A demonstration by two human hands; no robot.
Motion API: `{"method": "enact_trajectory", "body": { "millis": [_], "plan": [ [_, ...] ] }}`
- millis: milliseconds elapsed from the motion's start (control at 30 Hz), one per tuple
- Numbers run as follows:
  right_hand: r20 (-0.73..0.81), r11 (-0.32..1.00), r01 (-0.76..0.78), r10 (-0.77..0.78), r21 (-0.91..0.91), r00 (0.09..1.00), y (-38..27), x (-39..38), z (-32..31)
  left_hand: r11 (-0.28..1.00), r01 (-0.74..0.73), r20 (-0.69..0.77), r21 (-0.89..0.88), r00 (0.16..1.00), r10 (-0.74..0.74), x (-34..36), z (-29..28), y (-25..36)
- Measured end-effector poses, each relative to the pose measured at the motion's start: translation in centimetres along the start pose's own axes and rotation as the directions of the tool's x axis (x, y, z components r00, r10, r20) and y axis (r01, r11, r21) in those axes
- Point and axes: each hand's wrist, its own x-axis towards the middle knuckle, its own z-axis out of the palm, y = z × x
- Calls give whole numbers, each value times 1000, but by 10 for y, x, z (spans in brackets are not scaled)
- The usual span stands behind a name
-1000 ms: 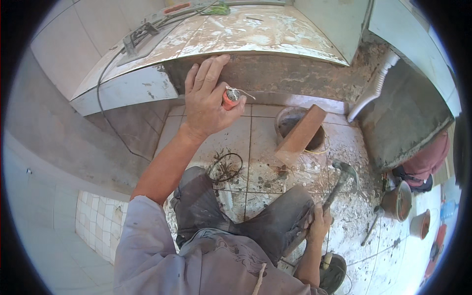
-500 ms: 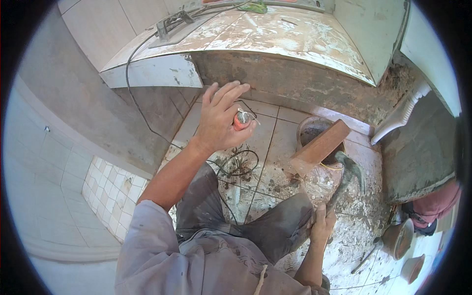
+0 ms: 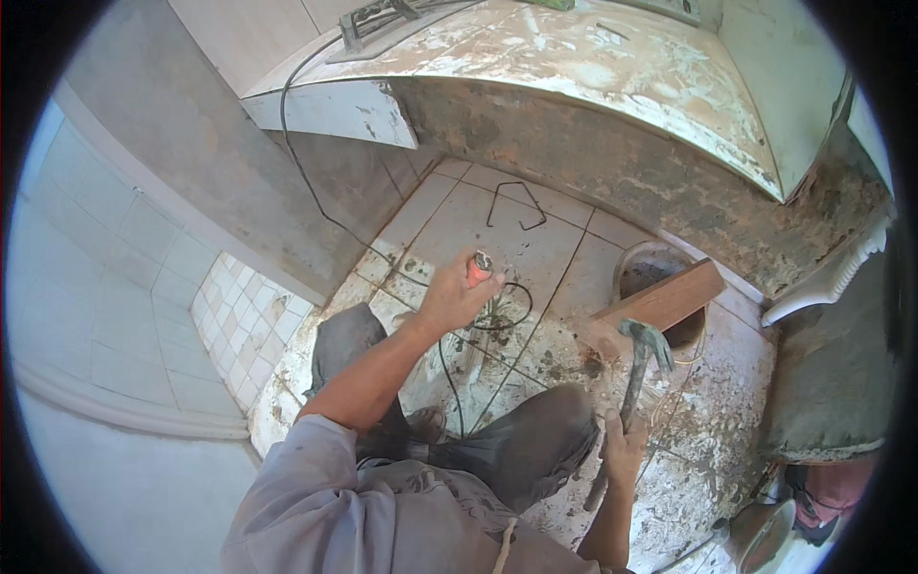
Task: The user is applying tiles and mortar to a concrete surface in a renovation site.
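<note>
My left hand (image 3: 453, 293) is closed round a small red object (image 3: 477, 273) with a grey top, perhaps a tool, whose lower part is hidden. It is out over the tiled floor (image 3: 583, 273), above a loop of dark cable (image 3: 516, 316). My right hand (image 3: 622, 445) grips a claw hammer (image 3: 637, 370) by its handle beside my right knee, head upward. Two bent black rods (image 3: 535, 206) lie on the tiles beyond my left hand.
A mortar-smeared tiled ledge (image 3: 612, 67) with a rough front spans the far side. A bucket (image 3: 639, 268) under a wooden board (image 3: 684, 292), a white corrugated pipe (image 3: 827, 273), another bucket (image 3: 770, 536) and maroon cloth (image 3: 832, 488) are on the right. A cable (image 3: 320, 191) hangs at left.
My left hand has come down and toward me from the ledge's front, its fingers now curled in. The view has swung, shifting the scene rightward. The hammer stays in my right hand.
</note>
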Motion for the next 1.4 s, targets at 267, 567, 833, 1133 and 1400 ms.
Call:
{"method": "enact_trajectory", "body": {
  "millis": [267, 567, 833, 1133, 1400],
  "plan": [
    [-42, 943, -255, 270, 216, 962, 136, 9, 0, 984, 171, 49, 44, 984, -173, -31, 74, -64],
    [-320, 839, -333, 487, 431, 813, 119, -29, 2, 961, -120, 320, 249, 947, 35, -11, 34, 17],
    [-533, 849, -61, 384, 525, 754, -3, -63, -5, 449, -893, 74, -35, 446, 892, 15, -6, 135],
    [-808, 664, 524, 219, 534, 547, -150, -137, 35, 64, -991, -277, -114, 94, 956, 40, -49, 184],
    [-811, 682, 518, 195, 517, 552, -178, -169, 95, -8, -998, -535, -54, 23, 845, 54, -44, 186]
  ]
}}
